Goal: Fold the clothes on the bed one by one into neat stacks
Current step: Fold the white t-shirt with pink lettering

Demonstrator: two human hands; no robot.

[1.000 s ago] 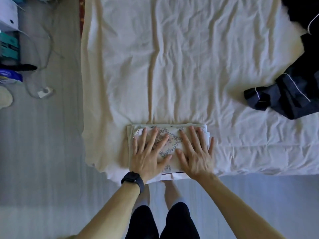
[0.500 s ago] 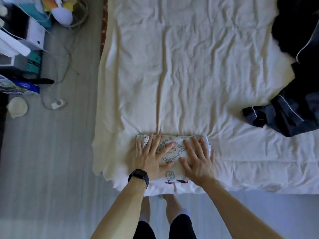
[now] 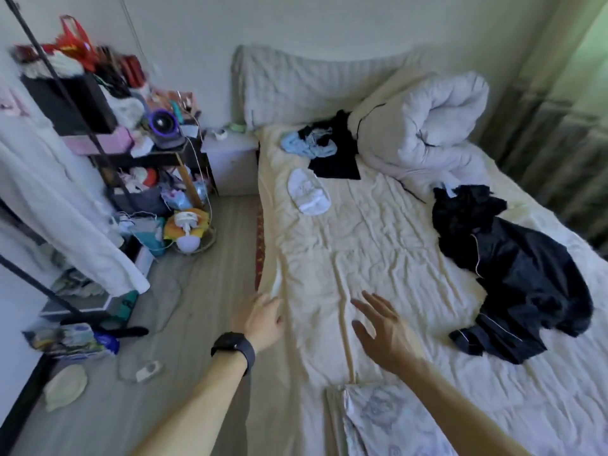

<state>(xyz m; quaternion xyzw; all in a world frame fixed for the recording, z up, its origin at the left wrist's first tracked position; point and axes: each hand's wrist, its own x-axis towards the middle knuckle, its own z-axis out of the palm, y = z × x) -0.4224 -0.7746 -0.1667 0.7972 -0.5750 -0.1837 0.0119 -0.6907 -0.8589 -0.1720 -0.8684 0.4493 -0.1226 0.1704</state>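
Observation:
A folded white patterned garment (image 3: 381, 419) lies at the near edge of the bed (image 3: 378, 258), partly under my right forearm. My left hand (image 3: 261, 319), with a black watch on the wrist, hovers over the bed's left edge, fingers relaxed and holding nothing. My right hand (image 3: 383, 327) is raised above the sheet with fingers spread, empty. A dark navy garment with white piping (image 3: 516, 278) lies crumpled at the right. Farther up lie a small white item (image 3: 307, 195), a light blue garment (image 3: 304, 146) and a black garment (image 3: 337, 153).
A rolled white duvet (image 3: 427, 126) and a pillow (image 3: 296, 83) sit at the head of the bed. A cluttered shelf rack (image 3: 131, 143), a hanging white robe (image 3: 59, 199) and loose items crowd the floor on the left. A curtain (image 3: 559, 126) hangs at the right.
Both hands have lifted off the folded patterned garment and moved forward over the bed. The view has swung up from the bed's near edge to the whole room.

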